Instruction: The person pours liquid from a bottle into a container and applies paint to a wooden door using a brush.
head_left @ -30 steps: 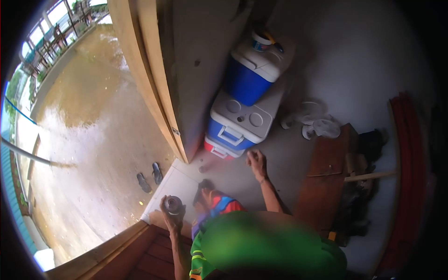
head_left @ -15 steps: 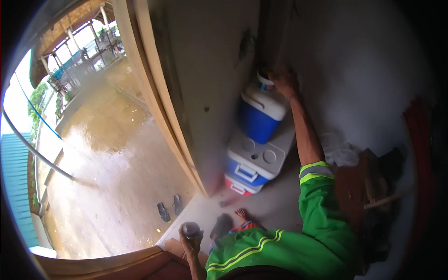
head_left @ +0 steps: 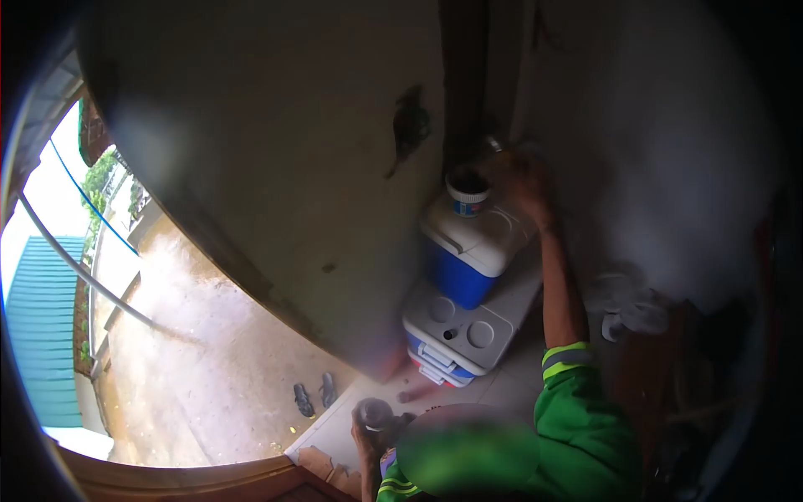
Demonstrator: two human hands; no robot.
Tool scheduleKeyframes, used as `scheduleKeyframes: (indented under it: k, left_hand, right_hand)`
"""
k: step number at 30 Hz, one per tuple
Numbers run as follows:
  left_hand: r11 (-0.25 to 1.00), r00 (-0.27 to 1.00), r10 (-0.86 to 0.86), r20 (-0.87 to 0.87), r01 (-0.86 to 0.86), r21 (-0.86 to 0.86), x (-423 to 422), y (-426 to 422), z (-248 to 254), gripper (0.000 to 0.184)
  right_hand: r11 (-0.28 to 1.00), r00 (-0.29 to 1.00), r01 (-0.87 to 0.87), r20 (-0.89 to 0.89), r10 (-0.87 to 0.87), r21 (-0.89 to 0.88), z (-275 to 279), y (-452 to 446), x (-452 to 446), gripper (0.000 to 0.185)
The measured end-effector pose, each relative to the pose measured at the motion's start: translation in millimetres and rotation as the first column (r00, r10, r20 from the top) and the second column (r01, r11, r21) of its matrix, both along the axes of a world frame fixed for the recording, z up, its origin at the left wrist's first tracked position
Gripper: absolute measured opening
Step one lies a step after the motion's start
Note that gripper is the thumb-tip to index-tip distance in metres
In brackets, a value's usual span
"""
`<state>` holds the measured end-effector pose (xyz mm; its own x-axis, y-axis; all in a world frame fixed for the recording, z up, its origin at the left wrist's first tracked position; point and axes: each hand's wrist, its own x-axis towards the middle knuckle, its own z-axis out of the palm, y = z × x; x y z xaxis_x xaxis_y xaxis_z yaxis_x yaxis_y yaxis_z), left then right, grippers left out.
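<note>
Low in the view, my left hand (head_left: 364,435) is wrapped round a small round container (head_left: 375,413) with a dark greyish top; its contents are unclear. My right hand (head_left: 525,186) is stretched out over a white cooler lid (head_left: 468,224), its fingers closed and dim. A small shiny piece (head_left: 493,144) shows at its fingertips, too blurred to name. Just left of that hand, an open white tub (head_left: 468,206) with a blue label stands on the lid, its inside dark.
The blue-and-white cooler (head_left: 462,274) sits on a larger cooler (head_left: 458,333) with round recesses in its lid. A door (head_left: 276,167) fills the left side. Slippers (head_left: 314,393) lie outside the doorway. White plastic bags (head_left: 631,308) are at right.
My right hand has risen off the tub, with a shiny piece now at its fingertips. The tub's dark opening shows. My view has shifted, and the door covers more of the outside.
</note>
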<state>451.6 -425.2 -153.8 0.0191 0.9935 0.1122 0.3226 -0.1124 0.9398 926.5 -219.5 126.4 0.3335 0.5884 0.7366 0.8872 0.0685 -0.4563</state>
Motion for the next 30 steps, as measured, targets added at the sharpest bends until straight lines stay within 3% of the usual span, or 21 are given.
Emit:
scheduleKeyframes:
  k: [2,5,8,11,14,16,18,19,20,23,25,26,27,28,30]
  left_hand:
    - [1.000,1.000,-0.011,0.000,0.011,-0.014,11.3,-0.7,2.9,0.076]
    - [0.999,0.999,-0.011,-0.030,0.010,-0.035,23.4,1.1,15.6,0.077]
    - [0.999,0.999,-0.009,-0.038,0.007,-0.046,31.0,2.5,26.3,0.078]
    - [0.999,0.999,0.009,-0.039,-0.010,-0.031,33.2,3.4,29.2,0.077]
    - [0.997,0.994,0.051,-0.092,-0.056,-0.058,34.4,3.0,27.6,0.077]
    - [0.995,0.993,0.069,-0.093,-0.074,-0.060,38.4,2.3,31.5,0.076]
    - [0.995,0.993,0.083,-0.086,-0.087,-0.041,43.8,2.5,45.7,0.074]
    - [0.995,0.991,0.097,-0.096,-0.100,-0.028,45.8,4.8,50.1,0.073]
    - [0.993,0.988,0.113,-0.108,-0.116,-0.020,45.8,4.6,54.5,0.073]
    - [0.987,0.985,0.150,-0.088,-0.155,-0.048,38.2,-0.8,62.3,0.072]
    - [0.970,0.969,0.194,-0.156,-0.165,0.179,25.4,-0.9,44.4,0.073]
    - [0.966,0.963,0.217,-0.159,-0.188,0.179,22.2,-3.8,48.5,0.073]
    - [0.962,0.958,0.238,-0.162,-0.209,0.173,19.4,-7.0,50.1,0.073]
    - [0.963,0.920,0.257,-0.295,-0.220,0.153,18.4,-10.5,65.0,0.073]
    - [0.952,0.947,0.284,-0.149,-0.259,0.165,14.6,-14.8,63.4,0.066]
  right_hand:
    - [0.996,0.977,0.076,-0.197,-0.083,-0.040,-18.7,1.1,35.7,0.023]
    - [0.985,0.971,0.160,-0.193,-0.143,0.073,-32.5,-11.4,39.4,0.025]
    - [0.981,0.930,0.105,-0.366,-0.039,0.164,-47.5,-11.6,44.8,0.028]
    - [0.982,0.997,0.076,-0.013,-0.075,0.173,-56.7,-9.7,52.9,0.031]
    - [0.965,0.974,-0.207,-0.060,0.219,0.160,-40.5,-5.3,25.8,0.039]
    - [0.825,0.703,-0.555,-0.469,0.534,0.106,-22.9,-0.9,2.6,0.047]
    - [0.799,0.726,-0.601,-0.404,0.557,0.023,-20.7,6.3,-4.1,0.053]
    - [0.885,0.883,-0.464,-0.108,0.457,-0.048,-21.6,13.0,-5.0,0.056]
    - [0.950,0.928,-0.306,0.204,0.313,-0.065,-23.9,19.5,-6.2,0.059]
    - [0.932,0.938,-0.309,0.101,0.332,-0.189,-34.0,33.5,-2.0,0.075]
    - [0.867,0.901,-0.422,-0.015,0.434,-0.266,-24.4,35.9,-1.9,0.076]
    - [0.828,0.877,-0.474,-0.075,0.475,-0.300,-23.7,38.5,-1.6,0.076]
    - [0.853,0.891,-0.452,-0.093,0.444,-0.262,-31.8,43.0,2.2,0.077]
    - [0.875,0.905,-0.425,-0.115,0.410,-0.232,-43.2,44.3,6.8,0.077]
    - [0.894,0.910,-0.413,-0.120,0.397,-0.174,-36.0,26.9,-11.9,0.079]
